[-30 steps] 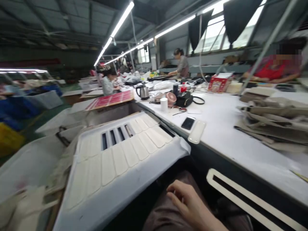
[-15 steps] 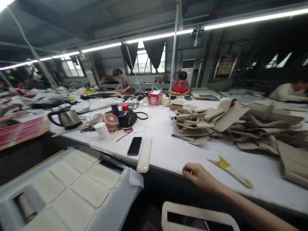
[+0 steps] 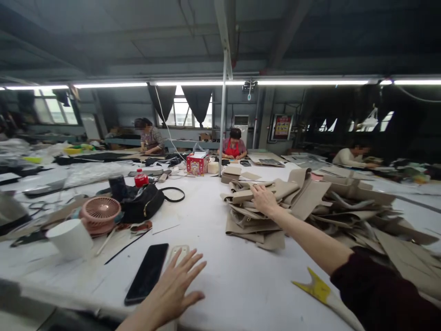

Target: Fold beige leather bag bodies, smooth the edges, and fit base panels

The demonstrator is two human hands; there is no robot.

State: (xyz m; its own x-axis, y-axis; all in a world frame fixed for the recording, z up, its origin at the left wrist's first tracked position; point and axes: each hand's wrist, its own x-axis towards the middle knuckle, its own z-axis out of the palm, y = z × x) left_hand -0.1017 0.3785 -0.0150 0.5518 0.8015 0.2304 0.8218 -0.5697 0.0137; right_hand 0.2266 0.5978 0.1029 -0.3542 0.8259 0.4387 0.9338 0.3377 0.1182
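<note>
My left hand (image 3: pixel 172 285) is over the table's front part with its fingers spread. Beneath and behind it lies a cream strip (image 3: pixel 179 252), partly covered by the hand; I cannot tell whether they touch. A black phone (image 3: pixel 147 273) lies just left of this hand. My right hand (image 3: pixel 264 201) reaches into a heap of beige sheet pieces (image 3: pixel 310 195), its fingers bent over the edge of a folded beige piece (image 3: pixel 243 196) on the near left side. Below the right forearm rests a yellow-and-white forked tool (image 3: pixel 319 289).
To the left stand a white roll (image 3: pixel 70 239), a pink fan (image 3: pixel 101 214), a black bag (image 3: pixel 144 202) and a red-capped bottle (image 3: pixel 141 178). A red box (image 3: pixel 197 164) sits near a metal post (image 3: pixel 223 115). Several people work at the far tables.
The view has turned and moved nearer the table. My right hand has gone from the table's front edge to the beige heap. My left hand has come into view over the cream strip.
</note>
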